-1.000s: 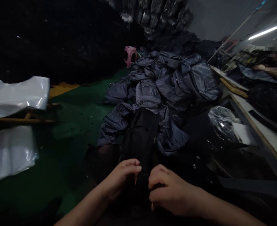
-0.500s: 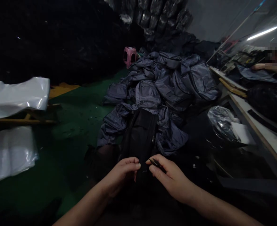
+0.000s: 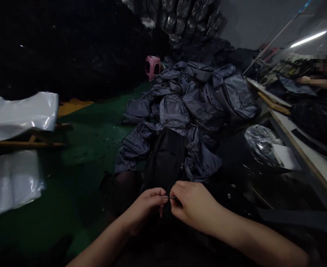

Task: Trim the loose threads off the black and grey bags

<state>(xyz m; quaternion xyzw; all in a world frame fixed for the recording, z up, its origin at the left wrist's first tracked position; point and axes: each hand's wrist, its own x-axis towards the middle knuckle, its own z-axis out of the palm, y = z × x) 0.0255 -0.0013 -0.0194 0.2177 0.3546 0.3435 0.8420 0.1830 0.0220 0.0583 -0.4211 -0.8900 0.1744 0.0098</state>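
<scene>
far to the left of the fingers, a white plastic sheet is propped on a wooden frame, and a stack of clear plastic is laid below it on the green floor. by the left hand, thumb and forefinger are pressed together; whether anything is pinched there cannot be told. just beyond the fingertips of both hands, a black bag is stretched away, its zipper pulls seen on the right side; its contents cannot be seen. farther ahead of the fingers, a pink stool is set beside heaped grey bags, whose insides are likewise hidden. by the right hand, a small dark tool is gripped in curled fingers, its thin tip pointed at the left fingertips. well to the right of the fingers, crumpled clear plastic is rested on a dark sack, near a long table; beyond, part of a person is seen. one black bag, one tool, one stool and one white sheet are counted; the grey bags are too overlapped to be counted.
</scene>
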